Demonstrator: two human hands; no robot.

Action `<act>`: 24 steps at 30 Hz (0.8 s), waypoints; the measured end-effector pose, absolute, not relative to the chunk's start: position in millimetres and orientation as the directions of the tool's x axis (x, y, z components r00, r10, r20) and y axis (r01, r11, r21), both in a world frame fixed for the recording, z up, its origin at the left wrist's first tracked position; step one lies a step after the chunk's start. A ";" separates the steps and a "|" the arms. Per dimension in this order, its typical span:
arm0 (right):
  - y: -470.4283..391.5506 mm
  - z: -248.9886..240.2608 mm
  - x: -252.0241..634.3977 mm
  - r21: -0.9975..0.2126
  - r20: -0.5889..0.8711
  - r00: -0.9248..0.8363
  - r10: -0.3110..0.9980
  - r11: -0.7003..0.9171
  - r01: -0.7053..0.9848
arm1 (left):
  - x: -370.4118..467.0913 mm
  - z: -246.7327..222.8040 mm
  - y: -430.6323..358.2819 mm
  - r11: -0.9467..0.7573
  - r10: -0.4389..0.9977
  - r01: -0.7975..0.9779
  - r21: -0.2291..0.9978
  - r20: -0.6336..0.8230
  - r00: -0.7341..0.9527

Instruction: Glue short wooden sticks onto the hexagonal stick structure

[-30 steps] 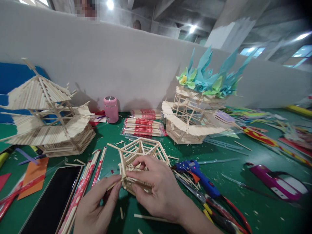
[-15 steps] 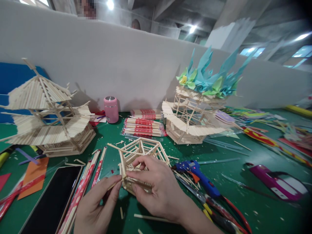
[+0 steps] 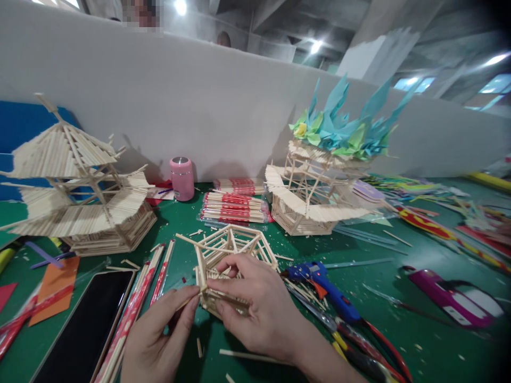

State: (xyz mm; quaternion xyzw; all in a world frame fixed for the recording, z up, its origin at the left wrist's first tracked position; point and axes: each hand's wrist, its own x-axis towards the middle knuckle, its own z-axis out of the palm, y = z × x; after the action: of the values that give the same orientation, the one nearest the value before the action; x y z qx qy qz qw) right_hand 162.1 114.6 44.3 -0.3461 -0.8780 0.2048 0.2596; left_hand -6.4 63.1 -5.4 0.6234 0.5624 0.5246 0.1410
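A many-sided frame of wooden sticks (image 3: 229,242) stands on the green table, its near side partly hidden by my fingers. My left hand (image 3: 162,335) pinches a thin wooden stick (image 3: 182,305) between thumb and forefinger, its end at the frame's near left corner. Over the near side, my right hand (image 3: 255,308) closes thumb and forefinger on the frame beside that same corner. The fingertips of both hands almost meet there. One long stick juts out from the frame's upper left.
A blue glue gun (image 3: 319,282) and pliers (image 3: 339,340) lie to the right. On the left are a phone (image 3: 88,324) and wrapped chopsticks (image 3: 136,314). Two stick pavilions, a left one (image 3: 83,213) and a paper-topped one (image 3: 315,207), flank a pink flask (image 3: 182,181).
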 end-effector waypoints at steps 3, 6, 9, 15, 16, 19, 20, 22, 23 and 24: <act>115.3 44.2 162.7 -0.538 0.315 -0.626 0.714 0.677 0.502 | -4.5 -4.1 64.0 -0.339 0.849 0.527 0.779 0.494 -0.186; 116.2 44.7 162.5 -0.543 0.312 -0.627 0.714 0.676 0.499 | -3.5 -2.7 63.7 -0.334 0.855 0.505 0.796 0.481 -0.193; 116.6 45.7 161.9 -0.542 0.308 -0.629 0.714 0.675 0.501 | -3.8 -1.9 62.1 -0.319 0.859 0.497 0.807 0.467 -0.208; 114.9 47.0 161.2 -0.535 0.309 -0.633 0.710 0.680 0.502 | -5.5 -3.0 60.1 -0.302 0.863 0.508 0.807 0.458 -0.213; 114.6 47.0 161.3 -0.535 0.313 -0.633 0.708 0.682 0.499 | -5.5 -3.4 60.2 -0.304 0.862 0.512 0.804 0.461 -0.212; 114.4 46.9 161.4 -0.535 0.320 -0.632 0.706 0.685 0.495 | -5.4 -4.8 60.9 -0.300 0.858 0.516 0.802 0.463 -0.221; 114.6 46.9 161.4 -0.536 0.319 -0.631 0.707 0.684 0.495 | -5.4 -5.2 61.1 -0.299 0.857 0.517 0.802 0.464 -0.225; 114.8 46.8 161.1 -0.538 0.317 -0.629 0.710 0.681 0.497 | -5.6 -6.1 61.4 -0.295 0.859 0.521 0.801 0.461 -0.224; 114.8 46.7 161.0 -0.539 0.314 -0.629 0.711 0.679 0.498 | -5.8 -6.5 61.4 -0.294 0.859 0.522 0.800 0.461 -0.222; 114.6 46.6 160.9 -0.540 0.313 -0.629 0.712 0.678 0.499 | -6.0 -6.8 61.4 -0.298 0.860 0.524 0.798 0.463 -0.217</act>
State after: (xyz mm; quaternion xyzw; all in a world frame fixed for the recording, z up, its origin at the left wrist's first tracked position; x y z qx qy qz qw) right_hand 160.9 114.6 46.6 -0.3445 -0.8786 0.2061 0.2587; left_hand -6.0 61.4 -6.8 0.6055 0.5712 0.5311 0.1579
